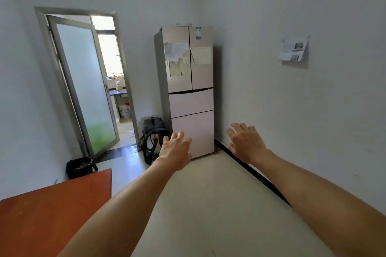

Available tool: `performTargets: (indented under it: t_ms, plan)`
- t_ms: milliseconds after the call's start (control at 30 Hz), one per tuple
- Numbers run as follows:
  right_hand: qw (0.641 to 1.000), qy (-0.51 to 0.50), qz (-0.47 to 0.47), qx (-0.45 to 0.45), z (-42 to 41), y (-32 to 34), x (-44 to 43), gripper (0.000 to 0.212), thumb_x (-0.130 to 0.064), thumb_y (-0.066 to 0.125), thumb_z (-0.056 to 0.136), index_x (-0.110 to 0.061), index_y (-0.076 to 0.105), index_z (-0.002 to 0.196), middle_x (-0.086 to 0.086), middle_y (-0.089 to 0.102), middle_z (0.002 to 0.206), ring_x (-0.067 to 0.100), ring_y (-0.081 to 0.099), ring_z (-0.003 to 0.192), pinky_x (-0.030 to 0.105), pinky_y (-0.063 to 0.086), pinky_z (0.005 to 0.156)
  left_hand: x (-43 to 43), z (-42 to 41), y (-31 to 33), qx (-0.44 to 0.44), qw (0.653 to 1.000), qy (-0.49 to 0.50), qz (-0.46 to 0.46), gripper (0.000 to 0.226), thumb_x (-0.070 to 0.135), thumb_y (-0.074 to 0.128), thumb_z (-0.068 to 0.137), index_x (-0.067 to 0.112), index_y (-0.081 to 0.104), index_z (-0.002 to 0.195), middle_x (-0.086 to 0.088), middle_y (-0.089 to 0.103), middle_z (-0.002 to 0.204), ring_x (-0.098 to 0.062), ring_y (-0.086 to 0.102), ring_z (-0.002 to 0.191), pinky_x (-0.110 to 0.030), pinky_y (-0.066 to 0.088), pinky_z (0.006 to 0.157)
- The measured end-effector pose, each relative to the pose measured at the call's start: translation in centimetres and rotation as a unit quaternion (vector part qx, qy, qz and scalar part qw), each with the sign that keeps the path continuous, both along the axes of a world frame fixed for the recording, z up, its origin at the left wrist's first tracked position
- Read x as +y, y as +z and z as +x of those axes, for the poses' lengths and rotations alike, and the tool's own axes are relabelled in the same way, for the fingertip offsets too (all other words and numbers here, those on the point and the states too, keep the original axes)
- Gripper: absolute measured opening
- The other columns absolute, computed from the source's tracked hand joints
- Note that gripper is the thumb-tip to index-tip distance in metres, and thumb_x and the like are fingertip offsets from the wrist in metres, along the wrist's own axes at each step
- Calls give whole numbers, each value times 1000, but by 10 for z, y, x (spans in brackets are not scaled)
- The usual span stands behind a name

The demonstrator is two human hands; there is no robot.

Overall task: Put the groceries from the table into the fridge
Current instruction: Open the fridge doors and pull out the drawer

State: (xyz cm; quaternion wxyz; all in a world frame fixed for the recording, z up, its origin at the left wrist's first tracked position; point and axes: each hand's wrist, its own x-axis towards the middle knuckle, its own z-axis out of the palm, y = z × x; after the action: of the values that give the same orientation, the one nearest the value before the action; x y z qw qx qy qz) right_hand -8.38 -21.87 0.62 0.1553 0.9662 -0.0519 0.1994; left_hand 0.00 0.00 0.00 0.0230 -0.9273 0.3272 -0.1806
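Empty-handed, left grip (175, 150) and right grip (246, 144) both spread open, stretched toward 12 o'clock. Fridge (191, 94) at 12 o'clock against the far wall, well apart, every door and drawer closed. Corner of counter (52, 215) at 7 o'clock; no groceries in view. Likely step in hand: opening the doors; amount already stored impossible to tell.

1. Pale walls (313, 110) are enclosing a cream floor (208, 204).
2. A frosted glass door (83, 81) is standing open, letting daylight in.
3. A vacuum cleaner (153, 129) is sitting by the doorway (117, 62), a black bag (81, 167) lying nearby.
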Motion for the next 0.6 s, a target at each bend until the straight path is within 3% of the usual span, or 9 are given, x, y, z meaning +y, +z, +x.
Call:
performTargets:
  t_ms: [333,600]
  plan:
    - [1000,12,7,13,122,-24,-78,44,-32,46,91,-15,45,132,10,48,134,29,49,117,41,43,92,-72,102,-23,11,1000,28,5,35,32,52,90,16,51,121,-8,46,122,-29,44,115,-46,38,97]
    - [999,39,13,28,236,-22,-148,48,-36,48,92,-15,42,134,11,45,138,30,47,120,42,42,93,-141,199,-26,13,999,45,1,33,32,52,90,16,52,119,-8,49,117,-28,46,108,-45,40,95]
